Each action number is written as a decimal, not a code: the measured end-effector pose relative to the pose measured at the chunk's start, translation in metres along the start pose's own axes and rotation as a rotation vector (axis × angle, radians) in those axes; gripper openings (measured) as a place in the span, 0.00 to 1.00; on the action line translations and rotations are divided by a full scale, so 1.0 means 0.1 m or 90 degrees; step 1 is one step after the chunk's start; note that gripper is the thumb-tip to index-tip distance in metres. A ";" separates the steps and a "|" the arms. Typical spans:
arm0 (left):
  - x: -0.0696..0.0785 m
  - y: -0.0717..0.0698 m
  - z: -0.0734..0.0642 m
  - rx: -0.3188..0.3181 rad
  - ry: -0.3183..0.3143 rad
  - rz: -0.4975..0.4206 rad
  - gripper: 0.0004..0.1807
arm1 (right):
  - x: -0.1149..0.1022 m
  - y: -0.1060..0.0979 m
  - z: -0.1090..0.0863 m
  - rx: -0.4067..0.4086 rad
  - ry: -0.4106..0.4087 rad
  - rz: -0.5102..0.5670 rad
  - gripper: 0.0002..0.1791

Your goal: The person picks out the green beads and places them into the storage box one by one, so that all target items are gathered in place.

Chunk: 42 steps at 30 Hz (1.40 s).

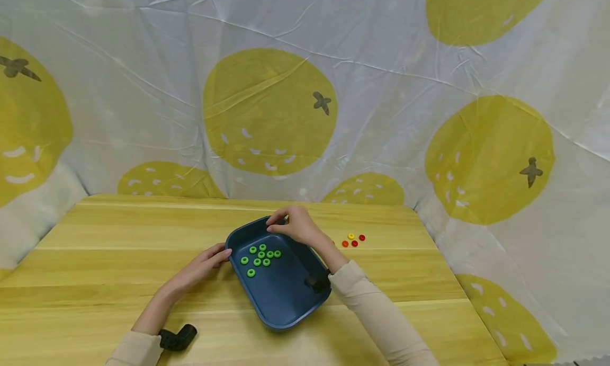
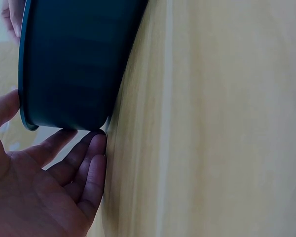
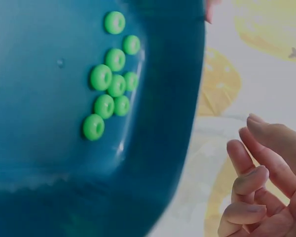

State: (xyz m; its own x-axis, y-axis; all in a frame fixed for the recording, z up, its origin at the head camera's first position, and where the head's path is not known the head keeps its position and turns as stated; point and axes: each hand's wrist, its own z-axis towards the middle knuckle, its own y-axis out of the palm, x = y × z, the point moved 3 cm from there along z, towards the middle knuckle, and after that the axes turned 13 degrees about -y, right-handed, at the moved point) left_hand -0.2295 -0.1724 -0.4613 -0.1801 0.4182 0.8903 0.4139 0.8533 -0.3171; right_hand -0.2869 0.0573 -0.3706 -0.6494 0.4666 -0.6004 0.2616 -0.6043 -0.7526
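A dark blue tray (image 1: 286, 297) with rounded corners sits on the wooden table, with several green ring-shaped beads (image 3: 116, 85) grouped toward its left far end. My left hand (image 1: 209, 260) holds the tray's left corner; its thumb lies at the rim and its fingers (image 2: 91, 185) touch the outer wall from beside and below. Over the far rim hovers my right hand (image 1: 297, 225), palm side partly hidden in the head view. In the right wrist view its fingers (image 3: 249, 182) are loosely bent beyond the tray wall, with nothing between thumb and fingertips.
Right of the tray lie a few loose beads: a yellow bead (image 1: 351, 236), an orange bead (image 1: 345, 243) and red beads (image 1: 355, 243). A pale cloth (image 1: 371, 117) with yellow fruit prints hangs behind the table (image 1: 143, 233). Black wrist cameras (image 1: 178, 338) are strapped to both forearms.
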 end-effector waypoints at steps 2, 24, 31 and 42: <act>0.00 0.00 0.00 0.002 -0.003 0.000 0.33 | 0.01 -0.05 -0.03 0.015 -0.001 0.015 0.10; -0.03 0.03 0.00 0.006 -0.023 0.011 0.36 | 0.10 -0.63 -0.68 0.182 0.103 0.150 0.12; -0.03 0.02 0.02 0.008 -0.024 -0.002 0.35 | 0.39 -0.75 -0.90 0.237 0.156 0.196 0.14; 0.01 0.01 0.00 0.004 -0.017 0.006 0.33 | 0.64 -0.89 -1.25 0.295 0.197 0.188 0.18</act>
State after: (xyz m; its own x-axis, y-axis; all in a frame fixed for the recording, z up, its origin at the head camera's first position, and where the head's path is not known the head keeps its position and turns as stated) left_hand -0.2292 -0.1711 -0.4607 -0.1994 0.4343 0.8784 0.4100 0.8512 -0.3277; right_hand -0.2624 0.2216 -0.3756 -0.3422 0.3604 -0.8678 0.0162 -0.9211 -0.3890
